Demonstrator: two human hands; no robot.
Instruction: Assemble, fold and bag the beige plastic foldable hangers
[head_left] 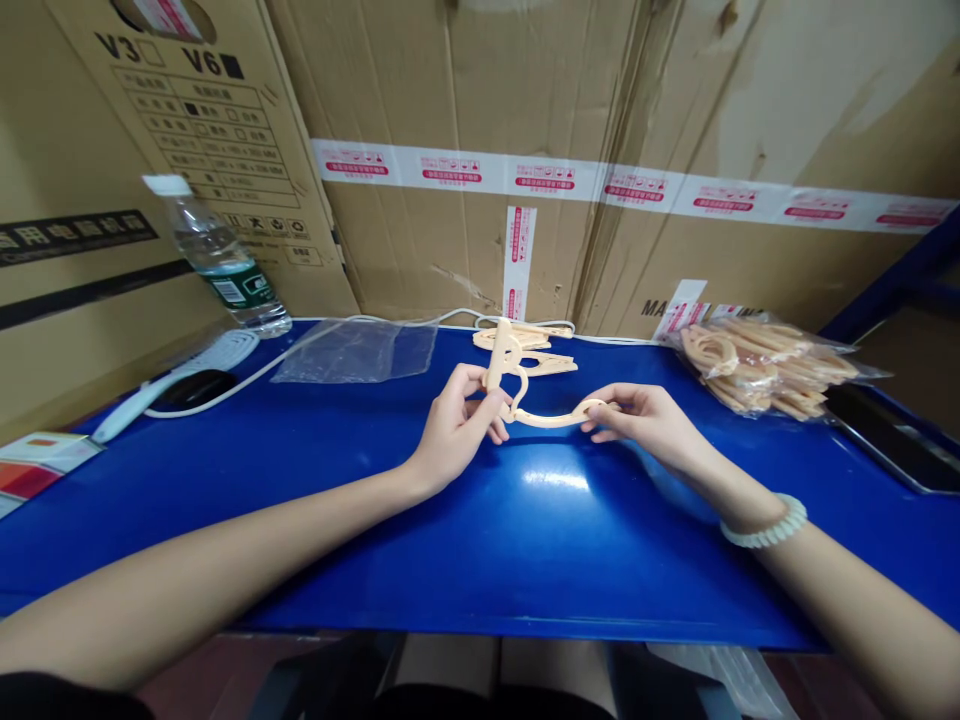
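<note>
A beige folding hanger (551, 420) is held above the blue table between both my hands. One of its arms points up and the other stretches out to the right, with the curved hook between them. My left hand (454, 432) is closed around the upright arm near the joint. My right hand (649, 418) pinches the far end of the other arm with thumb and fingers. Just behind, several folded beige hangers (551, 362) lie on the table, partly hidden by the held one. To the right are more hangers in clear plastic bags (765, 365).
A water bottle (229, 265) stands at the back left. Near it lie a light blue hairbrush (180, 378), a dark mouse-like object (196, 390), a white cable and a clear plastic bag (358, 350). A phone (892, 438) rests at the right. Cardboard boxes (450, 90) wall the back.
</note>
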